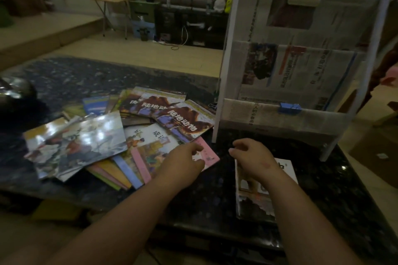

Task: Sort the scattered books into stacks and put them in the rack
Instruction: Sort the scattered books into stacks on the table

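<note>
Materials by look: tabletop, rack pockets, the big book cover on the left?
Tabletop: polished stone, probably granite; it is dark and speckled, with faint reflections.
Rack pockets: matte newspaper sheets, with printed columns and photos showing; whatever lies beneath is hidden.
Big book cover: coated glossy paper, judging by the bright glare patches across it.
</note>
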{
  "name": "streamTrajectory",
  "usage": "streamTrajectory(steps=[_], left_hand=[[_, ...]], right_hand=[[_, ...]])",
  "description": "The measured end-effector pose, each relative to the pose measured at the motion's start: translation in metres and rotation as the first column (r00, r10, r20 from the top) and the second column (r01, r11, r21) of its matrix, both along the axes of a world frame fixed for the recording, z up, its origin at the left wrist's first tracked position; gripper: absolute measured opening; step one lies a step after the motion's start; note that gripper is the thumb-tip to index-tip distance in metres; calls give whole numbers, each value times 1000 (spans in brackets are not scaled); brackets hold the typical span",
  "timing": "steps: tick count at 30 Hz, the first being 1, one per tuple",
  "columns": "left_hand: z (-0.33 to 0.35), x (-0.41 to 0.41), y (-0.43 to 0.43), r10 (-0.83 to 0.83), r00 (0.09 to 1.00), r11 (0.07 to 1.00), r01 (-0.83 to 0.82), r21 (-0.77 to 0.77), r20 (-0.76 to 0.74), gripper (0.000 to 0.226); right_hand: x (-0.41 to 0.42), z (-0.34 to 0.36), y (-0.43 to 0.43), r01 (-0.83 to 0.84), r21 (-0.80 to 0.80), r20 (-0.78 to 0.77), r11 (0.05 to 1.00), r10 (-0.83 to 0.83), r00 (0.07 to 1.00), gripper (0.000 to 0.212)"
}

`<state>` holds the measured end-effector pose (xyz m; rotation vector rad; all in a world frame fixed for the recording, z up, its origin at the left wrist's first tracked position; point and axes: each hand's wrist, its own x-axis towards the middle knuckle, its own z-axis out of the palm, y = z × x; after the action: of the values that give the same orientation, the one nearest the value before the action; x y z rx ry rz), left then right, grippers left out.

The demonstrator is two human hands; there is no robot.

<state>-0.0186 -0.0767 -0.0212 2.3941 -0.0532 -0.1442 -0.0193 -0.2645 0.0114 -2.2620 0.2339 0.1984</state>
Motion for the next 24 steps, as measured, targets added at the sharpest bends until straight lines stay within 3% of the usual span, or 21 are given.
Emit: streamTrajectory(steps=[6,11,14,18,24], left_hand=[[12,9,42,86,989,986,-102,132,123,44],[13,16,75,175,980,978,-184,94,97,47],[13,19,95,207,973,966,-219,140,97,47],[14,21,119,301,950,831,-305,466,84,50],[-1,20,136,322,942,787,-323,526,96,47]], right_hand=[[9,3,47,-57,123,64,991,50,997,27],[20,-1,73,-119,141,66,983,111,992,10],[23,-3,88,-130,177,59,976,121,991,14],[24,-3,103,-140,185,59,973,131,990,29],[25,-9,108,-127,208,49,970,120,992,32]])
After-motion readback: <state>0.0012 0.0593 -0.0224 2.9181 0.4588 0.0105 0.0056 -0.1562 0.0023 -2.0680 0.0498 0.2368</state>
